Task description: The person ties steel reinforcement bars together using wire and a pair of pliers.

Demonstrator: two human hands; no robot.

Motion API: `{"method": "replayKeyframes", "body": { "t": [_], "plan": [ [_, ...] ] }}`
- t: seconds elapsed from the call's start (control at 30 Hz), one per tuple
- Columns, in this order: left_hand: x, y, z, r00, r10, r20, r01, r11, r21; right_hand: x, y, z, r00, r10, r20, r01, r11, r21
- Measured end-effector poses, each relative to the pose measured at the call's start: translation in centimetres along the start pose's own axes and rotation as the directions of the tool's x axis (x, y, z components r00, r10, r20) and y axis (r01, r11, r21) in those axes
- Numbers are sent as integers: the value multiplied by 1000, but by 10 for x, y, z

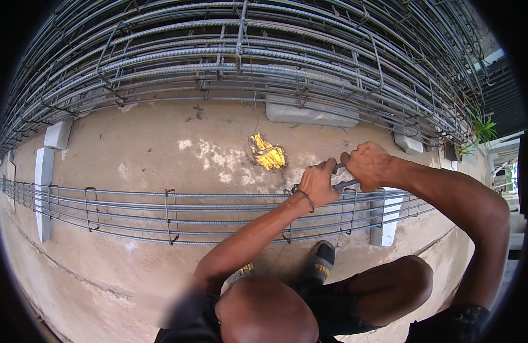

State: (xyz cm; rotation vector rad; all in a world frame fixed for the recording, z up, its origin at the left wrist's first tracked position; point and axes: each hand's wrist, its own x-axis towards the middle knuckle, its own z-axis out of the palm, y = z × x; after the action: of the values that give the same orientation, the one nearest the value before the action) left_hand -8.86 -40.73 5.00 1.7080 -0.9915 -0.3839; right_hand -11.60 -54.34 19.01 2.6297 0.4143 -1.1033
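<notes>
A long, narrow rebar cage [167, 211] of ribbed bars and thin square stirrups lies across in front of me. Over its far top bar, right of the middle, my left hand [319, 182] is closed round a grey-handled tool [347, 184] that looks like pincers. My right hand [368, 166] grips the same handles from the right. The tool's jaws are mostly hidden behind my left hand, close to the bar. A yellow work glove or pair of gloves [268, 153], crumpled and dirty, lies on the ground beyond the cage.
White blocks [44, 194] prop the cage at left and right. Beyond, a large stack of rebar cages [178, 57] rests on concrete blocks [312, 108]. A green plant [482, 126] grows at the far right. My knees and shoes are close to the near side.
</notes>
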Motion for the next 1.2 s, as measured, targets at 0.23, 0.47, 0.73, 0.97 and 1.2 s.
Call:
{"method": "replayKeyframes", "body": {
  "t": [0.23, 0.47, 0.73, 0.97, 1.2],
  "plan": [
    [41, -16, -29, 731, -77, 678, 541, 670, -508, 8, 0, -8, 945, -191, -265, 34, 865, -501],
    [13, -2, 18, 991, -76, 111, 79, 997, -22, 5, 8, -15, 991, 106, 80, -110, 993, 36],
    [15, 8, -14, 999, -3, 52, 14, 977, -213, 5, -9, -12, 983, 143, -113, -153, 985, -85],
    [10, -34, -30, 872, 88, 481, 118, 916, -383, 0, -66, -35, 974, 122, -193, -145, 983, -113],
    [-31, -11, -22, 865, 370, 340, -325, 928, -183, -32, -149, 22, 790, 366, -491, -563, 751, -346]
  ]
}}
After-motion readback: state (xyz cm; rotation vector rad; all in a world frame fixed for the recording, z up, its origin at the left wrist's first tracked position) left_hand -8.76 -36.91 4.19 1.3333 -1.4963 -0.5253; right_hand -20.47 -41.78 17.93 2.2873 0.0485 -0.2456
